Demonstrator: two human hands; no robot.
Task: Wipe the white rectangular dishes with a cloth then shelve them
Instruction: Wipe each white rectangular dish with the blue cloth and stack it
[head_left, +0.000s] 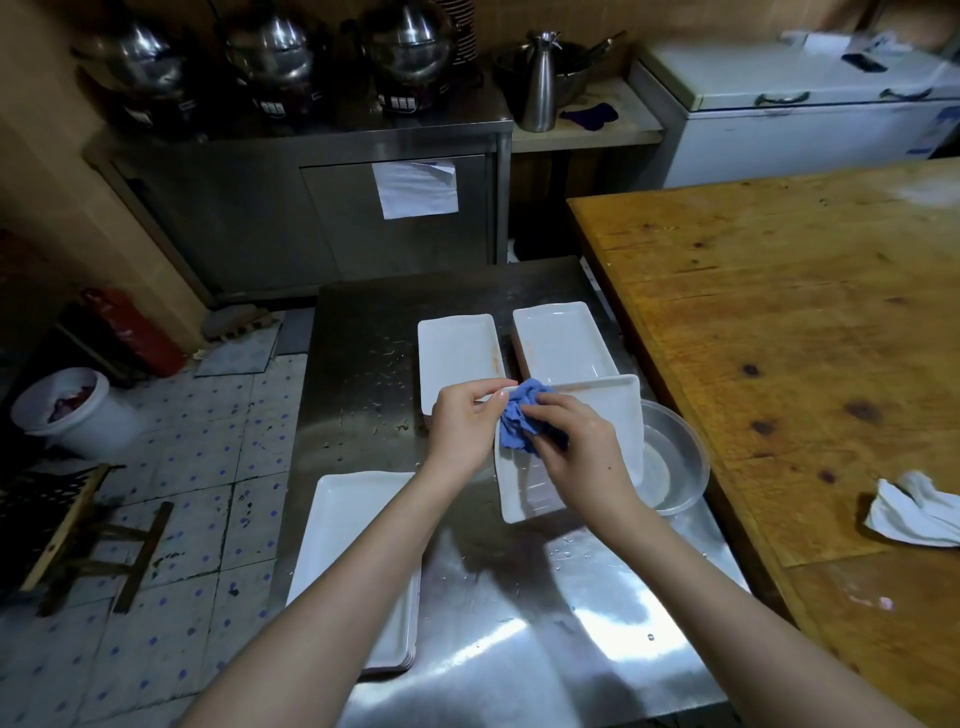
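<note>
Over the steel table (519, 613) a white rectangular dish (608, 415) is held tilted. My left hand (462, 426) pinches its left rim. My right hand (571, 447) presses a crumpled blue cloth (522, 418) onto the dish's inside, near the left edge. Two more white dishes lie farther back: one (457, 353) with an orange smear along its right rim, and one (563, 340) to its right. A stack of white dishes (343, 519) sits at the table's near left, partly hidden under my left forearm.
A clear round basin (675, 467) with water sits right of the held dish. A wooden table (779, 322) with a white rag (919, 512) stands to the right. Behind are a steel cabinet (311, 208) with pots, a white bucket (67, 410) and a stool (62, 525) on the tiled floor.
</note>
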